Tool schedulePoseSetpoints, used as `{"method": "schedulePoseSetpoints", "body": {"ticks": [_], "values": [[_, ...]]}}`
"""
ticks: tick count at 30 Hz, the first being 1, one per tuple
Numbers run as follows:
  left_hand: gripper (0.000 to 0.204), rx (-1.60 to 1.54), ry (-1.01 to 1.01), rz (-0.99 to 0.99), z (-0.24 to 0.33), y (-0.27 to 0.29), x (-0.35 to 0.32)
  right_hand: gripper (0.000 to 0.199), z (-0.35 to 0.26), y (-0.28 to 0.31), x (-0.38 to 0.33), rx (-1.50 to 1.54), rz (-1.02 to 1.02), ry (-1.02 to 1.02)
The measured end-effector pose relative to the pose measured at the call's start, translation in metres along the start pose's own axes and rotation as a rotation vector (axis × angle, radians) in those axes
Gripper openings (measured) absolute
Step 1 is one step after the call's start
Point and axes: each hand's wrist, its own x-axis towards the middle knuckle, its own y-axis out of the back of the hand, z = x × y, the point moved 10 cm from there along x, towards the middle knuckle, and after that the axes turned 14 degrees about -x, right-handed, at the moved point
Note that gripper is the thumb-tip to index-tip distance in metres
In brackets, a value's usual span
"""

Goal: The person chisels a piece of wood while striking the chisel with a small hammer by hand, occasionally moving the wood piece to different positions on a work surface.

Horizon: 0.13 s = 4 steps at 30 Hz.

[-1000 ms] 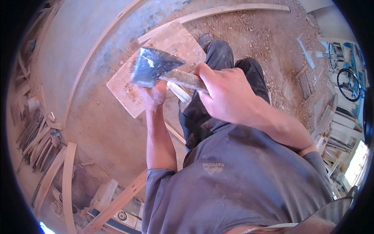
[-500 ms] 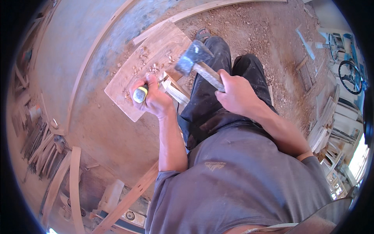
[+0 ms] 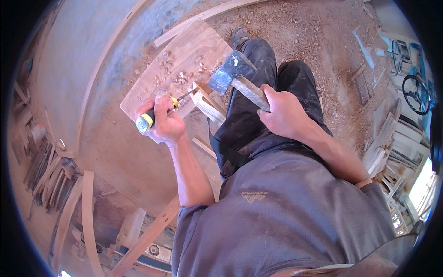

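Observation:
My left hand (image 3: 162, 122) is closed around the black and yellow handle of a chisel (image 3: 146, 121). Its thin blade slants up to the right, with the tip at the end of a pale wooden piece (image 3: 208, 107) beside my left thigh. My right hand (image 3: 287, 112) grips the wooden handle of a hatchet (image 3: 232, 71). The dark, worn hatchet head is raised in front of my left leg, up and to the right of the chisel. Wood chips (image 3: 180, 78) lie on a broad wooden board (image 3: 198, 41) under the work.
Long curved wooden strips (image 3: 108, 51) lie on the floor to the left and far side. Stacked wood offcuts (image 3: 48, 173) fill the left edge. Chips and shavings (image 3: 300, 34) cover the ground ahead. A black steering wheel (image 3: 416, 94) and more timber (image 3: 383, 134) stand at right.
My left hand has tilted and shifted left and down, so the chisel's shaft now shows reaching to the wooden piece. The hatchet stays raised, only slightly shifted and less blurred.

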Motion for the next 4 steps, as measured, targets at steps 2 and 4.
{"method": "schedulePoseSetpoints", "body": {"ticks": [2, 4], "values": [[0.018, 0.019, 0.021, -0.087, -0.001, -0.007, 0.0, 0.038, -0.004, 0.001, 0.0, 0.001, 0.008, 0.022], [0.016, 0.035, 0.059, -0.155, -0.002, -0.019, -0.005, 0.038, -0.007, 0.003, 0.0, -0.001, 0.018, 0.036]]}}
